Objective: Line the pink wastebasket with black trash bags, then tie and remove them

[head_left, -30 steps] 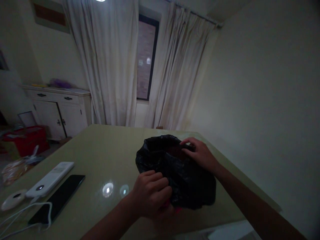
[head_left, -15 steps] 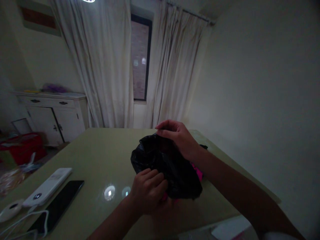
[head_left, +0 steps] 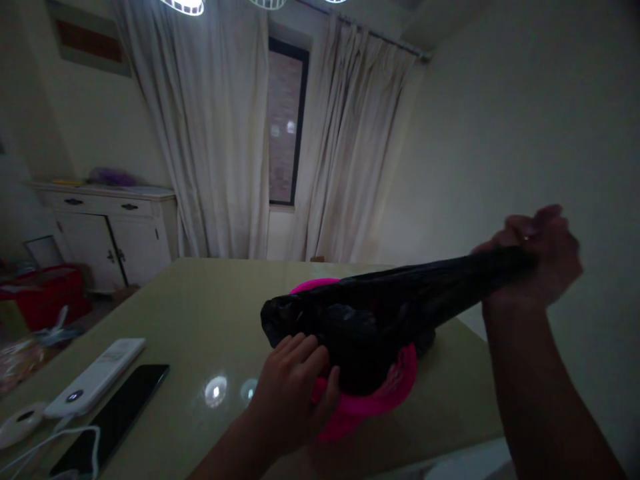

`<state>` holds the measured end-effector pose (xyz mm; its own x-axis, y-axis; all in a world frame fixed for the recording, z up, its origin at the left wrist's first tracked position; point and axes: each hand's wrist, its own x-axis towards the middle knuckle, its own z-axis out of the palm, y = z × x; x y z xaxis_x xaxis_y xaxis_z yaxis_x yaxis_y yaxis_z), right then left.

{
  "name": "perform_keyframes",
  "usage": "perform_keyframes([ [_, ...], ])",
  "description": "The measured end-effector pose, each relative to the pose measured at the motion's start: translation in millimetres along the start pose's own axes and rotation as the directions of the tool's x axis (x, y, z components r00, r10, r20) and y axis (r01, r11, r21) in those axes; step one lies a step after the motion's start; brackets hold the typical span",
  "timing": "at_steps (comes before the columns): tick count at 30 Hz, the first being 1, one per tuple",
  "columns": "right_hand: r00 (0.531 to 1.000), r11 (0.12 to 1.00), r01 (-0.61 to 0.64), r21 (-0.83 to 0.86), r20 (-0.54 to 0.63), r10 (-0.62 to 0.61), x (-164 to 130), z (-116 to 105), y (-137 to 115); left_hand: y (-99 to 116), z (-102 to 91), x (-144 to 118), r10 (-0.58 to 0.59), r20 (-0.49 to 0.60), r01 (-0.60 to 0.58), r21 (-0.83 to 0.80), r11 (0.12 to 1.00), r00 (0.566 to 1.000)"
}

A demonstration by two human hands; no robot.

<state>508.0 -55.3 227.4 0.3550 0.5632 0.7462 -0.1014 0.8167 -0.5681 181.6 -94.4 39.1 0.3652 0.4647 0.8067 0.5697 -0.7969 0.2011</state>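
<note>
A black plastic bag [head_left: 350,327] lies in and over a bright pink basket [head_left: 400,387] with an openwork side, on the table. The fingers of my left hand [head_left: 295,380] are curled over the near left rim, gripping the bag's edge against the basket. My right hand [head_left: 540,260], raised at the far right and slightly blurred, is closed on another part of the bag. Between my hands the plastic is stretched into a long, taut strip rising to the right. The bag covers much of the basket's opening, so its inside is hidden.
On the pale green table [head_left: 210,300] at left lie a white power bank [head_left: 97,377], a black phone [head_left: 117,413], a white cable [head_left: 95,440] and a small white round object [head_left: 23,423]. Behind stand a white cabinet [head_left: 105,227] and curtains [head_left: 215,133]. A red bag [head_left: 45,293] sits on the floor.
My right hand has swung right and up, drawing the black bag out into a strip. More of the pink basket now shows. My left hand stays at the near left rim.
</note>
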Motion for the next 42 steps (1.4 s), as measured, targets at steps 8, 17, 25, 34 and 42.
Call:
perform_keyframes([
  [8,0.967,0.983,-0.123,-0.136,-0.24,0.088,-33,-59,20,-27,-15.6,6,-0.191,-0.331,0.149,-0.15,0.977,0.924],
  [17,0.988,0.925,-0.146,-0.35,-0.092,0.122,-58,-60,37,-115,-32.8,16,-0.601,0.103,0.61,-0.136,0.781,0.792],
  [25,0.992,0.64,0.083,-0.764,0.125,0.02,-58,-60,54,-89,-66.8,44,-0.689,0.308,0.638,-0.714,0.289,0.656],
  [34,0.984,0.48,0.106,-0.871,0.16,0.073,-52,-89,66,-101,-77.3,42,-0.728,0.294,0.636,-0.732,0.246,0.62],
  [42,0.987,0.657,0.161,-0.736,0.103,-0.126,-23,-44,39,-104,-77.2,83,-0.702,-0.13,0.417,-0.723,0.55,0.701],
])
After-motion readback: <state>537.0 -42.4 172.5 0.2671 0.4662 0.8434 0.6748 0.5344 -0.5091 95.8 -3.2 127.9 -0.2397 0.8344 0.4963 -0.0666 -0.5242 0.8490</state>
